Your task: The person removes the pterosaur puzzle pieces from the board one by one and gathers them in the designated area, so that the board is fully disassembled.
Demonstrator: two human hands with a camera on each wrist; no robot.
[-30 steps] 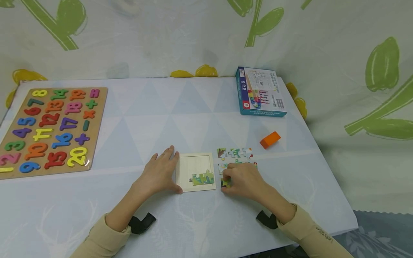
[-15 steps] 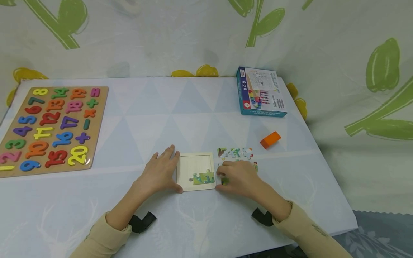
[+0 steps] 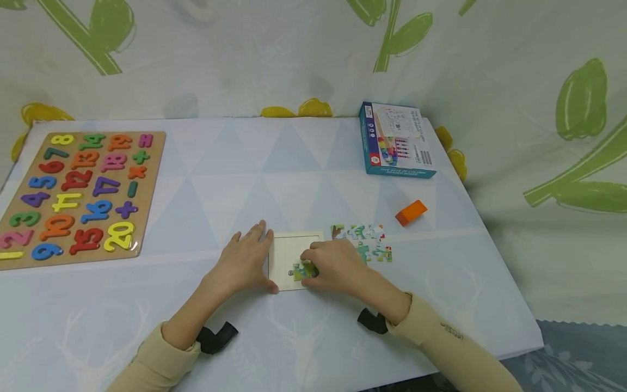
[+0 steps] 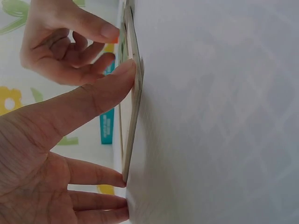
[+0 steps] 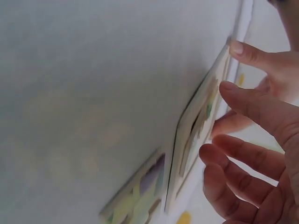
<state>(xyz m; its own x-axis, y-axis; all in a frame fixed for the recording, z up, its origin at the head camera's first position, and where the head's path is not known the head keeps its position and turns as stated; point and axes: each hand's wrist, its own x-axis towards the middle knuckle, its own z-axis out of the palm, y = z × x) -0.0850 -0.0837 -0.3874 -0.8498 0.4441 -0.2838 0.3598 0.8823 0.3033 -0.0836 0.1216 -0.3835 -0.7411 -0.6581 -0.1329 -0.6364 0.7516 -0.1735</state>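
Observation:
A small square wooden puzzle tray lies on the table, with joined green jigsaw pieces in its near right part. My left hand touches the tray's left side with spread fingers, its thumb at the near corner. Over the right side of the tray is my right hand, bent at the fingers, thumb and fingertips apart above the pieces. Nothing shows between them in the right wrist view. Loose jigsaw pieces lie right of the tray. Another piece beside the tray shows blurred in the right wrist view.
A wooden number board with coloured numerals and signs lies on the left. At the back right is a flat teal box. An orange block sits behind and right of the loose pieces.
My right hand has moved left from the loose pieces to over the tray's pieces, uncovering some loose pieces. The left hand has stayed at the tray's left side.

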